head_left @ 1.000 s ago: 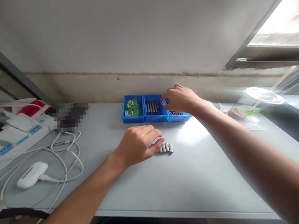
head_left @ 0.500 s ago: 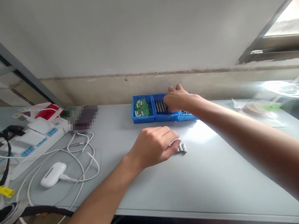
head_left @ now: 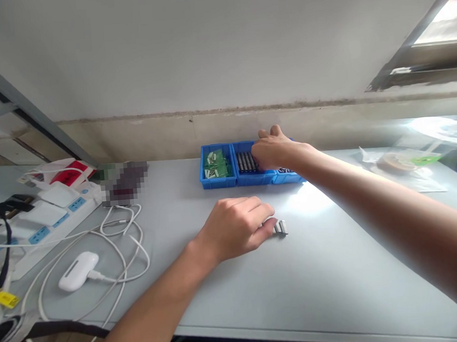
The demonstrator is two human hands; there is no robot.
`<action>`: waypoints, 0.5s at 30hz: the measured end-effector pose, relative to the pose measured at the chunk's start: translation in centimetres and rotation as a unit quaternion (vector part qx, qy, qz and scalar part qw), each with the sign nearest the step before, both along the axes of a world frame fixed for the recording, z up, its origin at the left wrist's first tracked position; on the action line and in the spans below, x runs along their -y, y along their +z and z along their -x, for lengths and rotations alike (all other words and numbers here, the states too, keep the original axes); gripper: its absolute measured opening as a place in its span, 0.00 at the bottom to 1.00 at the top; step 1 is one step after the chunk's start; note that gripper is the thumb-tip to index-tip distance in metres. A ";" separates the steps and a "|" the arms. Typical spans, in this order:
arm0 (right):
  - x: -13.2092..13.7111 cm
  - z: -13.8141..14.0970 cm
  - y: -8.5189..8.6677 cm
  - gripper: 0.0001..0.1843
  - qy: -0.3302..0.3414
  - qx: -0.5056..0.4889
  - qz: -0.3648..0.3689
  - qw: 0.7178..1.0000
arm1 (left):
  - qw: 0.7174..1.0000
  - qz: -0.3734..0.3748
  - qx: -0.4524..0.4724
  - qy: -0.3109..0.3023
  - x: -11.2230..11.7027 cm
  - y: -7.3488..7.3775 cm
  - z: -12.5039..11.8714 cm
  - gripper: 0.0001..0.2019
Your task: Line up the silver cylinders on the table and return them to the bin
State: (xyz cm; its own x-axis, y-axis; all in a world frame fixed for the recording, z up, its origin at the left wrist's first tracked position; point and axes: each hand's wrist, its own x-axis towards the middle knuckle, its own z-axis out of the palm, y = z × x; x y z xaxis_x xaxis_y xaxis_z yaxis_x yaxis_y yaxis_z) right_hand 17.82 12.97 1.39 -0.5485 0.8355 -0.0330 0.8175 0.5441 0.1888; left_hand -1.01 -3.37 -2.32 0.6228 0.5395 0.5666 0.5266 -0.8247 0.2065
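My left hand [head_left: 240, 225] is closed just above the tabletop, thumb and fingers pinched on a small silvery piece with dark bands [head_left: 281, 227]. Only its right end sticks out past my thumb; the remainder is hidden. My right hand [head_left: 272, 149] reaches over the middle blue bin [head_left: 255, 179], where dark strip-like parts [head_left: 245, 161] stand in a row. Its fingertips are out of sight behind the hand, so any part between them cannot be made out. The left blue bin [head_left: 218, 183] holds green pieces with white parts [head_left: 222, 163]. The right blue bin [head_left: 288, 178] is partly covered by my right arm.
On the left lie a power strip [head_left: 64, 221] with plugged-in chargers, looped white cables [head_left: 119, 248] and a white earbud case [head_left: 78, 271]. A clear bag with a roll [head_left: 400, 161] and a round white-rimmed object [head_left: 442, 129] are at the right. A wall stands behind the bins.
The view has shifted slightly. My left hand keeps its pinch on the silvery piece, and my right hand stays at the middle bin with almost no movement.
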 end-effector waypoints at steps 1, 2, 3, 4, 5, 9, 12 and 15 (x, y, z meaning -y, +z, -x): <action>0.2 0.2 0.2 0.23 -0.002 0.016 -0.004 1.000 | 1.000 0.002 -0.001 -0.002 0.0 0.0 0.0 0.11; 0.4 0.3 0.4 0.22 -0.006 0.038 -0.008 0.999 | 1.000 0.004 -0.002 -0.004 0.0 -0.1 -0.1 0.11; 0.6 0.6 0.6 0.21 -0.011 0.061 -0.009 0.998 | 1.000 0.005 -0.002 -0.004 0.0 -0.2 -0.1 0.11; 0.7 0.7 0.9 0.19 -0.018 0.081 -0.009 0.996 | 1.000 0.007 -0.004 -0.005 0.0 -0.2 -0.1 0.11; 0.9 0.9 1.1 0.18 -0.027 0.096 -0.006 0.995 | 1.000 0.008 -0.006 -0.003 0.0 -0.3 -0.1 0.11; 1.7 0.6 2.7 0.08 -0.037 0.077 -0.034 0.996 | 0.999 0.029 -0.029 0.013 -0.3 -0.2 0.4 0.10; 3.7 -0.1 4.2 0.04 -0.002 -0.063 -0.108 0.992 | 0.993 0.090 -0.072 0.039 -0.6 0.4 1.3 0.11; 7.8 -0.3 5.1 0.11 -0.010 -0.234 -0.117 0.965 | 0.978 0.161 -0.117 0.062 -0.9 0.9 2.1 0.21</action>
State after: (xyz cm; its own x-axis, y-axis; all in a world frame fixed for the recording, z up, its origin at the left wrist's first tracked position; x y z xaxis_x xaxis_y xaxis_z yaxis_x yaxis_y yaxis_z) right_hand 18.07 5.12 6.52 -0.4414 0.8000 0.4065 0.8526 0.5151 -0.0880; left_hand -3.10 -2.45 -1.39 0.6333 0.7464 0.2046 0.6826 -0.6633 0.3068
